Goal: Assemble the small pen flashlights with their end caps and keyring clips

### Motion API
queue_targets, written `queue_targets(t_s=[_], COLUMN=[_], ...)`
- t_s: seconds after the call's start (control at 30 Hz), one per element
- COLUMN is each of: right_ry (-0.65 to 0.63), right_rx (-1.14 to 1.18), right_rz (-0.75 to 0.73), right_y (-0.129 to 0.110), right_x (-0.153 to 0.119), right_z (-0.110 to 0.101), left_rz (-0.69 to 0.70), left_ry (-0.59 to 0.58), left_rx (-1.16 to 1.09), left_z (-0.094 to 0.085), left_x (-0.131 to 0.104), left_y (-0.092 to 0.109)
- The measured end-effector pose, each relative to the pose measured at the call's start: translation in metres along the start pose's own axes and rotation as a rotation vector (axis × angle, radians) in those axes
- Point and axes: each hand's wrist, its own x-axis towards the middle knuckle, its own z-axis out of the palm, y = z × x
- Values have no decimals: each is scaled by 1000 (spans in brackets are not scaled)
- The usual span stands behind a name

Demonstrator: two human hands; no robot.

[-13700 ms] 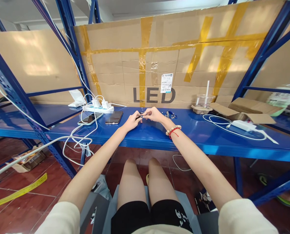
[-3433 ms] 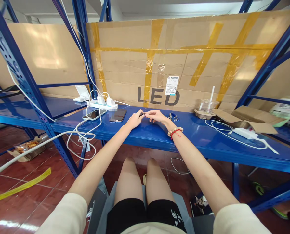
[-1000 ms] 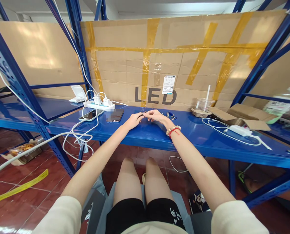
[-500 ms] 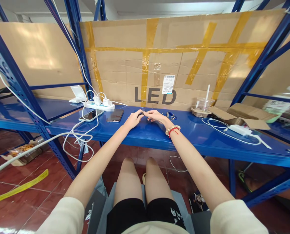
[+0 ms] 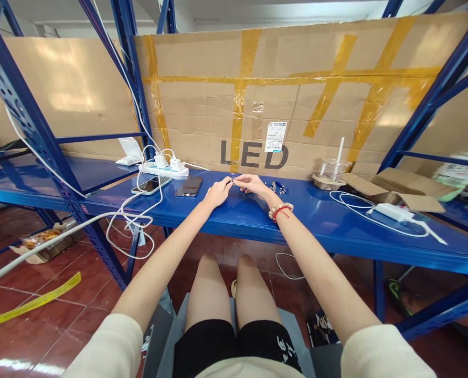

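Above the blue metal shelf (image 5: 257,223), my left hand (image 5: 219,192) and my right hand (image 5: 251,185) meet fingertip to fingertip. Both have their fingers pinched together. Whatever lies between the fingertips is too small to make out. A beaded bracelet with a red string (image 5: 280,211) circles my right wrist. Just right of that hand, small blue-handled pliers (image 5: 282,187) lie on the shelf beside several tiny metallic bits. Left of my left hand rests a dark phone (image 5: 189,186).
A white power strip (image 5: 163,169) with cables and another phone (image 5: 151,185) are on the left. To the right are a plastic cup with a straw (image 5: 330,170), an open cardboard box (image 5: 399,190) and a white adapter (image 5: 393,212). A large taped carton (image 5: 202,115) stands behind.
The whole view has shifted slightly, so the surroundings appear a little further right. My hands stay together, with only a slight change in the fingers.
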Motion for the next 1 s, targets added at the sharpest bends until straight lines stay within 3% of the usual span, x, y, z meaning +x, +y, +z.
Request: queue_targets(t_s=[1.0], right_ry=[9], right_rx=[28], right_rz=[22], right_y=[-4], right_x=[-2], right_z=[1], left_rz=[10], left_ry=[-32], left_rx=[-46], left_z=[3], left_x=[2], left_y=[-4])
